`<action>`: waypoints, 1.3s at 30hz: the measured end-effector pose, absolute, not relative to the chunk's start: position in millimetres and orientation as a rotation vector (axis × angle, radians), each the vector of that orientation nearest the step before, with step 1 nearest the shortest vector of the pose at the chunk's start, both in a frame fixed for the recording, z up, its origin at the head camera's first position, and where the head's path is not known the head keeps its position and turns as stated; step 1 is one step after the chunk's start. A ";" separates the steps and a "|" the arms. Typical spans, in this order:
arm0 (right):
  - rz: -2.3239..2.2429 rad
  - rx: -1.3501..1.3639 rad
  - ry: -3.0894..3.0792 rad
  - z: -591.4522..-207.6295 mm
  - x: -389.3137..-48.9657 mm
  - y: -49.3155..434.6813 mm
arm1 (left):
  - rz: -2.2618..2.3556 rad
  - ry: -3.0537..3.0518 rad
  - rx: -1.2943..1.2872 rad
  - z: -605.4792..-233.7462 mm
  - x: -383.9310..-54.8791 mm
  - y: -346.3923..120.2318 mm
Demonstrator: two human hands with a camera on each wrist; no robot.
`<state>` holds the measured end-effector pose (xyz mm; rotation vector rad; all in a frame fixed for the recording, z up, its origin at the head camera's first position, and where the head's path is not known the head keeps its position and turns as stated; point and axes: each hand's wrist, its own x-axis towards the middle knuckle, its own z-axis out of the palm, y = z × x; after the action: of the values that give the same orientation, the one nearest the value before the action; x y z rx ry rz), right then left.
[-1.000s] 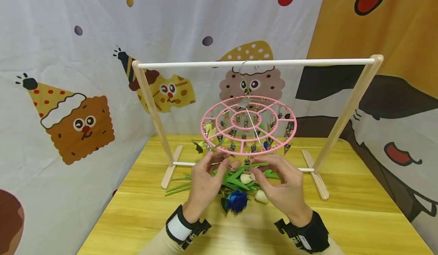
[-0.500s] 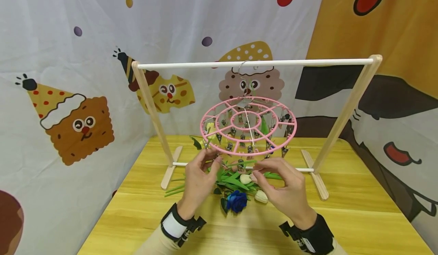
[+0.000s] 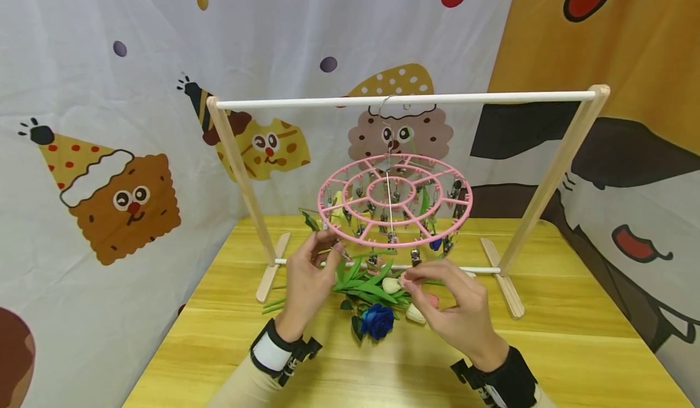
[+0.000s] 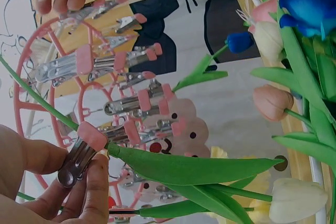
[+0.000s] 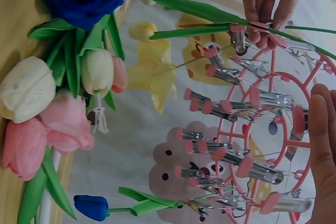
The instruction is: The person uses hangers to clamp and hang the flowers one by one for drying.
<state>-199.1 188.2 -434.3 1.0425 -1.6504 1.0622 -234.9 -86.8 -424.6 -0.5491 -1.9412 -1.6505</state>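
Note:
A pink round clip hanger (image 3: 394, 242) with metal pegs hangs from a stand's white bar. My left hand (image 3: 308, 274), at its front left edge, pinches a metal clip (image 4: 84, 153) between thumb and fingers. The clip's pink tips hold the green stem of a white tulip (image 4: 299, 200), seen with its long leaves in the left wrist view. My right hand (image 3: 456, 298) is at the hanger's front right, thumb and forefinger close together. Extended fingers (image 5: 323, 135) lie beside the hanger's clips in the right wrist view, and I see nothing held there.
Beneath the hanger, a blue rose (image 3: 377, 321), white and pink tulips and green stems lie on the wooden table (image 3: 219, 347). A blue tulip (image 5: 91, 208) and a yellow flower (image 5: 156, 74) hang from other clips. Wooden stand legs (image 3: 516, 238) flank both sides.
The hanger has turned, its front clips shifting left. My left hand has moved left with the clip and flower. The right hand has drawn away from the stem, slightly down and right.

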 end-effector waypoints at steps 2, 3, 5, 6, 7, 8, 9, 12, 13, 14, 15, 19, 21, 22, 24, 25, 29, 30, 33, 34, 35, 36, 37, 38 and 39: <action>1.063 1.050 -1.660 -436.5 -199.3 189.2 | -1.654 -1.945 -0.538 -424.5 -236.9 -88.7; 1.065 1.053 -1.662 -437.7 -199.3 189.3 | -1.662 -1.945 -0.536 -424.2 -237.9 -89.6; 1.070 1.059 -1.674 -440.6 -199.0 189.9 | -1.672 -1.951 -0.527 -423.7 -239.7 -91.4; 1.073 1.063 -1.677 -442.4 -198.9 190.1 | -1.675 -1.954 -0.523 -423.3 -240.6 -92.2; 1.073 1.063 -1.685 -444.3 -198.8 190.5 | -1.676 -1.957 -0.518 -423.1 -241.6 -93.1; 1.075 1.065 -1.689 -446.1 -198.9 190.6 | -1.677 -1.959 -0.514 -423.1 -242.8 -93.9; 1.073 1.064 -1.696 -448.2 -199.1 191.0 | -1.676 -1.962 -0.512 -423.0 -243.9 -94.8; 1.063 1.048 -1.736 -454.7 -199.7 193.0 | -1.654 -1.978 -0.502 -422.7 -246.9 -97.7; 1.059 1.041 -1.754 -456.9 -200.1 193.9 | -1.648 -1.982 -0.501 -422.8 -248.0 -98.7; 1.052 1.035 -1.774 -458.9 -200.4 194.9 | -1.640 -1.987 -0.502 -423.0 -249.2 -99.7; 1.043 1.027 -1.795 -461.2 -200.7 195.9 | -1.634 -1.990 -0.501 -423.0 -250.2 -100.7; 1.031 1.031 -1.865 -470.5 -202.6 198.8 | -1.621 -2.000 -0.491 -424.1 -254.4 -104.0; 1.028 1.030 -1.908 -475.1 -203.7 199.9 | -1.616 -2.003 -0.484 -424.8 -256.0 -105.4; 1.027 1.026 -1.935 -477.4 -204.4 200.3 | -1.609 -2.004 -0.485 -425.5 -256.9 -106.2; 1.020 1.006 -1.994 -481.8 -205.9 200.8 | -1.605 -2.007 -0.477 -426.6 -257.5 -107.6; 1.013 0.995 -2.023 -483.9 -206.8 200.7 | -1.605 -2.006 -0.477 -427.0 -257.6 -108.4; 0.963 0.962 -2.131 -490.9 -209.3 196.7 | -1.583 -2.017 -0.442 -428.6 -255.3 -111.1; 0.949 0.960 -2.154 -492.2 -209.5 195.0 | -1.555 -2.022 -0.428 -429.2 -254.1 -111.8; 0.916 0.960 -2.246 -494.5 -209.6 188.5 | -1.437 -2.054 -0.366 -431.2 -249.1 -114.1; 0.918 0.965 -2.286 -494.9 -209.3 186.1 | -1.389 -2.068 -0.343 -432.2 -247.1 -115.0; 0.916 0.974 -2.320 -495.1 -209.1 183.6 | -1.339 -2.079 -0.325 -433.3 -245.1 -115.9; 0.908 0.973 -2.362 -494.9 -208.4 180.9 | -1.296 -2.088 -0.316 -434.6 -243.3 -116.9; 0.897 0.972 -2.411 -494.8 -207.9 178.3 | -1.261 -2.097 -0.312 -436.0 -241.3 -117.8; 0.880 0.971 -2.459 -495.1 -207.5 175.7 | -1.226 -2.101 -0.314 -437.3 -239.5 -118.7; 0.852 0.968 -2.503 -495.2 -207.0 173.0 | -1.197 -2.108 -0.321 -438.9 -237.9 -119.3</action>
<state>-207.0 173.0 -495.2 0.9680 -2.5031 0.8520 -237.9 -119.3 -438.9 -0.3206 -2.1078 -1.1974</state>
